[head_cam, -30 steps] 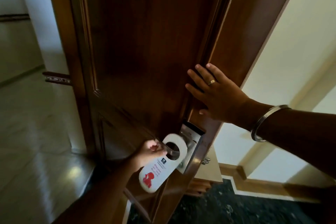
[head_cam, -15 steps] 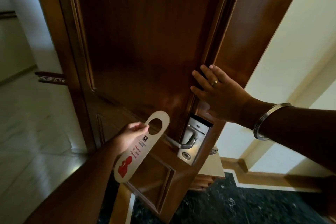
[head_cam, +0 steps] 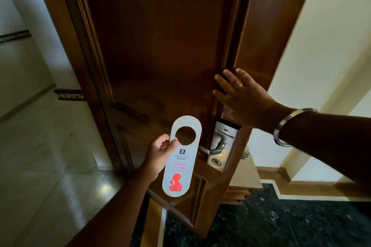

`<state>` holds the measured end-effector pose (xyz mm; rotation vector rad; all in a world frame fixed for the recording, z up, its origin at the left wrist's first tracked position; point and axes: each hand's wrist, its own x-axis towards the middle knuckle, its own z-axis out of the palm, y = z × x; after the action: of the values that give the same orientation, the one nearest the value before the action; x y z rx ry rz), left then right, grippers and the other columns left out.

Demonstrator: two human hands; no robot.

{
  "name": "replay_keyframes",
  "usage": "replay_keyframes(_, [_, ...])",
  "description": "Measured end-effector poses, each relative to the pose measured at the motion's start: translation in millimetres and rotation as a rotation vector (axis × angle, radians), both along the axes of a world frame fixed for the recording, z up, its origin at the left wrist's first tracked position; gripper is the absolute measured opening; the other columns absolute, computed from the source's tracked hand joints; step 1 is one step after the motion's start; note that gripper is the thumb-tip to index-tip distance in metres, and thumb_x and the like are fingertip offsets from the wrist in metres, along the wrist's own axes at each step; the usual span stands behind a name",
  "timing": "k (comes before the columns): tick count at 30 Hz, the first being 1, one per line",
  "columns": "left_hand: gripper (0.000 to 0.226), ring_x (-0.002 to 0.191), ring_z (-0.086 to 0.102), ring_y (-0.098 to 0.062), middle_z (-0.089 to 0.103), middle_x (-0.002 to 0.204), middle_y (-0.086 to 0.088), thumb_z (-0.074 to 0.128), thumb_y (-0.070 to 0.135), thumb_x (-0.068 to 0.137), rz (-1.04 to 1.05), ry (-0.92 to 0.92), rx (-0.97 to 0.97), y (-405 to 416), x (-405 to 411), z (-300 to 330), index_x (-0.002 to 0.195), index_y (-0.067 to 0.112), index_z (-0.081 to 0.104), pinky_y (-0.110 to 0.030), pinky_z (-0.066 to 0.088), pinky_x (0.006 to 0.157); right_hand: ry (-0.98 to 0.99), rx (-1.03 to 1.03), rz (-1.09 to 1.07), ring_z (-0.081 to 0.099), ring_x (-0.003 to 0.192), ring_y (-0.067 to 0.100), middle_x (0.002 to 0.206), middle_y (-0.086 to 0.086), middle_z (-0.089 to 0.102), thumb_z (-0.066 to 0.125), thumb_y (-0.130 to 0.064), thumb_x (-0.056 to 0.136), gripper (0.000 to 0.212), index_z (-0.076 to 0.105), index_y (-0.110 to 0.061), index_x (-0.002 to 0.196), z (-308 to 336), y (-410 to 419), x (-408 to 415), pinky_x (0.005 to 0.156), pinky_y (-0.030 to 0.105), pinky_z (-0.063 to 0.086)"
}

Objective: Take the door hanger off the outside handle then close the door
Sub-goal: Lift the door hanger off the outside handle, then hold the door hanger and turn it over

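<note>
A white door hanger (head_cam: 181,158) with red "Please do not disturb" lettering hangs upright in my left hand (head_cam: 159,153), pinched at its left rim beside the round hole. It is off the silver lever handle (head_cam: 215,149), which sits just to its right on a metal lock plate (head_cam: 221,142). My right hand (head_cam: 244,97) rests flat, fingers spread, against the edge of the dark wooden door (head_cam: 160,46), above the lock plate. The door stands open.
A pale tiled corridor floor (head_cam: 40,156) stretches to the left. Dark marble flooring (head_cam: 281,222) lies at lower right, below a cream wall (head_cam: 321,46) with a wooden skirting. A small wooden ledge (head_cam: 244,178) shows behind the door's edge.
My left hand has pulled the hanger off the handle and away to the left, then turned it upright, facing me. My right hand has stayed on the door's edge.
</note>
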<state>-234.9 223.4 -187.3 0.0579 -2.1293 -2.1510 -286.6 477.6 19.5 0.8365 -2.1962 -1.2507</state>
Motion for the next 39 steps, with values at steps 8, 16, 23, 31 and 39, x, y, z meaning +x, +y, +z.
replay_keyframes(8, [0.018,0.080,0.075,-0.021,0.078,0.087,-0.002,0.071,0.044,0.081,0.062,0.075,-0.056,54,55,14,0.084,0.026,0.067,-0.031,0.052,0.060,-0.323,-0.286,0.144,0.024,0.145,0.037,0.160,0.017,0.021,0.049,-0.058,0.089,0.077,0.025,-0.019,0.151,-19,37,40,0.116,0.051,0.019])
replay_keyframes(16, [0.027,0.085,0.074,-0.022,0.079,0.092,-0.003,0.072,0.034,0.079,0.020,0.065,0.012,183,69,29,0.096,0.013,0.069,-0.027,0.053,0.063,-0.840,-0.795,0.057,0.062,0.096,0.021,0.104,-0.001,0.068,0.051,-0.042,0.095,0.026,0.065,-0.023,0.106,-17,113,40,0.083,0.040,0.051])
replay_keyframes(23, [0.030,0.085,0.074,-0.024,0.078,0.089,-0.003,0.073,0.032,0.080,0.088,0.085,0.001,331,2,40,0.098,0.010,0.066,-0.038,0.055,0.069,-0.863,-0.891,0.057,0.059,0.089,0.022,0.097,-0.001,0.067,0.054,-0.031,0.094,0.017,0.066,-0.020,0.096,-6,238,-34,0.080,0.038,0.048])
replay_keyframes(31, [0.027,0.090,0.073,-0.015,0.078,0.097,0.005,0.069,0.044,0.079,0.074,-0.172,-0.152,394,-92,-14,0.099,0.027,0.068,-0.039,0.061,0.081,-0.889,-1.076,0.088,0.059,0.084,0.023,0.089,0.000,0.064,0.053,-0.024,0.094,0.019,0.067,-0.011,0.094,-25,296,-166,0.075,0.036,0.047])
replay_keyframes(39, [0.018,0.075,0.066,-0.012,0.069,0.087,0.002,0.055,0.024,0.096,0.170,-0.383,-0.324,397,-227,-120,0.096,0.011,0.068,-0.010,0.048,0.057,-0.934,-1.097,-0.128,0.060,0.091,0.027,0.097,0.004,0.067,0.051,-0.031,0.095,0.022,0.066,-0.014,0.095,-136,290,-329,0.081,0.042,0.050])
